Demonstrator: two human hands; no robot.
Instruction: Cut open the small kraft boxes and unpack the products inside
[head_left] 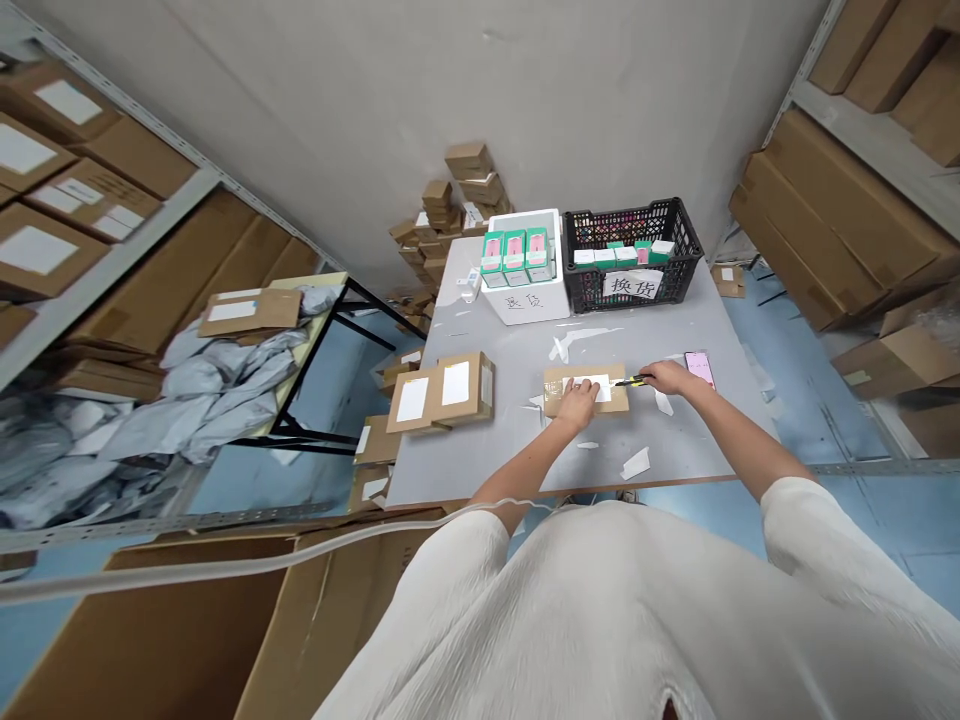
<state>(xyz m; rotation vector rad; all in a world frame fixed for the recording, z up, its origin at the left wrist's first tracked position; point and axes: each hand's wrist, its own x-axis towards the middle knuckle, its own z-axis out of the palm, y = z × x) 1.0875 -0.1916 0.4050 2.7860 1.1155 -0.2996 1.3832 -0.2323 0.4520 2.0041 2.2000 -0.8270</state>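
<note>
A small cardboard box [553, 393] with a white label and clear tape lies flat on the grey table [510, 450] in front of me. My left hand [579, 403] rests on its top, fingers spread over the label. In my right hand [666, 377] is a black and yellow utility knife [634, 380], pointing left, its tip over the right end of the box. Whether the blade touches the cardboard I cannot tell. Torn paper scraps [636, 463] lie around the box, and a phone [699, 368] with a lit pink screen sits beyond my right hand.
Two labelled cardboard boxes [442, 420] lie on the table's left. At the back stand a white foam bin [525, 303] and a black plastic crate [686, 265], both holding green-and-white boxes. A side table [300, 350] carries grey parcels. A white cable [300, 548] crosses low on the left.
</note>
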